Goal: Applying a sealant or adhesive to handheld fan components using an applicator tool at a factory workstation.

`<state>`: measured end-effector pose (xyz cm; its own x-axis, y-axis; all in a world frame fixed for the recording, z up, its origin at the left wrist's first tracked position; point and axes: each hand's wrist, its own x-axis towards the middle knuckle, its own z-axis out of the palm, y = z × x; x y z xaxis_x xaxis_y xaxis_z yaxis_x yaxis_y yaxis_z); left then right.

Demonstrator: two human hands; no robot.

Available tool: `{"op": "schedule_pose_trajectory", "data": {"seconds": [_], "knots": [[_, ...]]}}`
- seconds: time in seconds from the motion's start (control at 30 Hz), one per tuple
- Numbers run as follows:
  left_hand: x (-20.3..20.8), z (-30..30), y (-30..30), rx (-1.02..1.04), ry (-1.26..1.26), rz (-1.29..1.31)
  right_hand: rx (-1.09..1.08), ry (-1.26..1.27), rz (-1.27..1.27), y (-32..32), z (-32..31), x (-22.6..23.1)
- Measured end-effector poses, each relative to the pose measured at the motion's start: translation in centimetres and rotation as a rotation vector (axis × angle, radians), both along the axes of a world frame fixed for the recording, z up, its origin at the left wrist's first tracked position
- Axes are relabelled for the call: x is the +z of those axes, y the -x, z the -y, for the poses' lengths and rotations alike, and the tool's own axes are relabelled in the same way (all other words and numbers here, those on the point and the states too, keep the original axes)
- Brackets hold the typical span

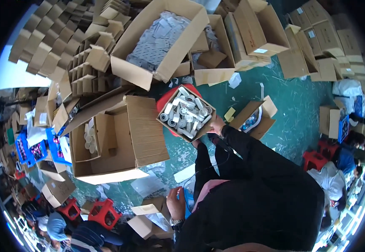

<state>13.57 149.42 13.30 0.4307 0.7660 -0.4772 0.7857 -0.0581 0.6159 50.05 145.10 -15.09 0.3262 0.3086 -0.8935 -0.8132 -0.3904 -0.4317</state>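
Observation:
A shallow cardboard box [203,133] full of white and clear plastic parts [185,111], some tube-shaped and some round, is in front of me over a red stool [164,99]. My right hand [217,125] grips the box's right edge; its fingertips are partly hidden. Whether the stool bears the box's weight, I cannot tell. Lower down, my left hand [175,204], with a watch at the wrist, hangs apart from the box. Its fingers are loosely bent and apart, with nothing visible in them.
Left of me stands a large open carton [148,130] with white round pieces inside. Ahead, another carton [119,63] holds many flat white parts. A small open box [267,122] lies to the right on the green floor [293,105]. Red stools [104,213] and people are behind me.

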Motion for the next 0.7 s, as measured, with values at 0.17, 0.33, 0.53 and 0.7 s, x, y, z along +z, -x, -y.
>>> {"op": "schedule_pose_trajectory", "data": {"seconds": [0.17,0.33,0.53,0.7], "knots": [[-3.1,-3.3,-5.1,-0.014,0.003,0.205,-0.002,-0.028,-0.023,-7.1,3.9,-0.4],[-18.1,-7.4,-9.0,0.134,0.133,0.164,0.037,-0.009,-0.092,-7.5,2.9,1.4],[-25.3,-10.3,-20.3,0.912,1.028,0.424,0.087,0.037,-0.083,-10.6,3.1,0.7],[-29.3,-7.9,-20.8,0.934,0.908,0.358,0.315,0.072,-0.013,-12.3,0.2,2.8]]}}
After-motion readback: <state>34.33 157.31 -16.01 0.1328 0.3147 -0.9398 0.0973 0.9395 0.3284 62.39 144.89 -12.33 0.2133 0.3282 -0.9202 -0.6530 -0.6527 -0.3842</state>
